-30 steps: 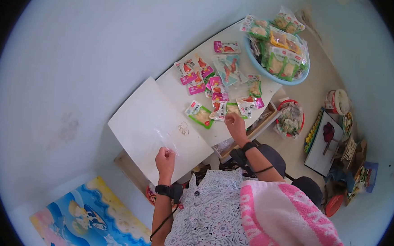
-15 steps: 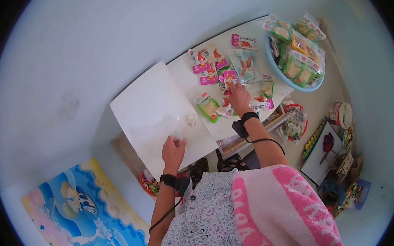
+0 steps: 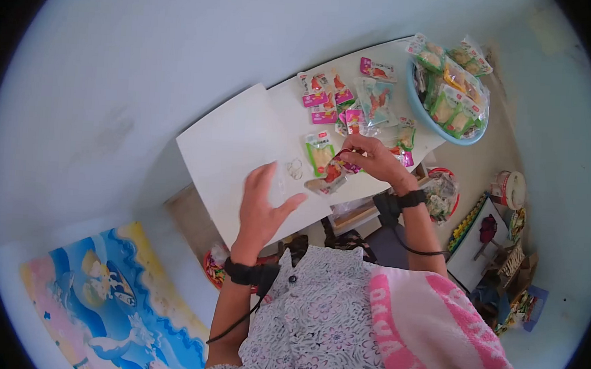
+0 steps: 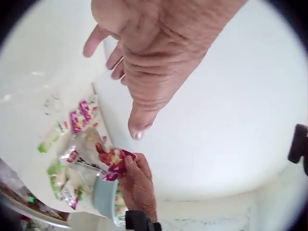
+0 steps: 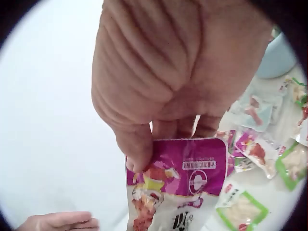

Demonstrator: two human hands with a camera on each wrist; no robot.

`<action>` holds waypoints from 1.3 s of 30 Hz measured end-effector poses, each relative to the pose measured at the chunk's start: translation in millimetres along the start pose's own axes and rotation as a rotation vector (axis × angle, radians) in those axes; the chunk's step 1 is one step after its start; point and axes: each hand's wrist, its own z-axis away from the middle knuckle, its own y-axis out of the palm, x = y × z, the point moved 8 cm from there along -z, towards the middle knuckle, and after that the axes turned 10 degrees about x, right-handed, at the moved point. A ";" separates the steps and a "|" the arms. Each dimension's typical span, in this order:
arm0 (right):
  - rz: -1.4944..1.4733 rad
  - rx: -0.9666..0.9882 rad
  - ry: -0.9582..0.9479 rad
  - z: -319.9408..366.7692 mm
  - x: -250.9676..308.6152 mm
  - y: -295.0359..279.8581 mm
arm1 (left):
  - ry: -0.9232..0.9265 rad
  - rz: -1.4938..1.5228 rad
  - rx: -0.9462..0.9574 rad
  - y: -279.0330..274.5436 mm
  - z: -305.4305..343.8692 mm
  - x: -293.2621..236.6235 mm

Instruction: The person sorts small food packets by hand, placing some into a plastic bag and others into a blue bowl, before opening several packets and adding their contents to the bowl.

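My right hand [image 3: 376,161] pinches a purple-and-white snack packet [image 3: 335,173] by its purple end, thumb on the near face. The packet hangs down at a slant over the table, and its printed front shows in the right wrist view [image 5: 178,185]. My left hand [image 3: 262,206] holds nothing; its fingers are spread with the thumb apart, over the white board. Rubber bands [image 3: 295,169] lie between the two hands. A green-edged packet [image 3: 320,153] lies just behind the held one. More purple packets [image 3: 315,89] are scattered farther back.
A blue basin [image 3: 427,118] heaped with packets stands at the table's far right. Below the table edge, a drawer [image 3: 351,217] is pulled out. On the floor to the right are a red-rimmed basket [image 3: 451,211], a white tub [image 3: 510,189] and a board [image 3: 471,244].
My right hand reached into the packets, took one purple-and-white packet and brought it nearer. My left hand went from curled fingers to spread ones and moved forward over the board.
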 end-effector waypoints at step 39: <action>-0.604 -0.178 0.085 150.0 88.4 250.0 | -0.011 0.621 0.479 8.4 206.9 2.7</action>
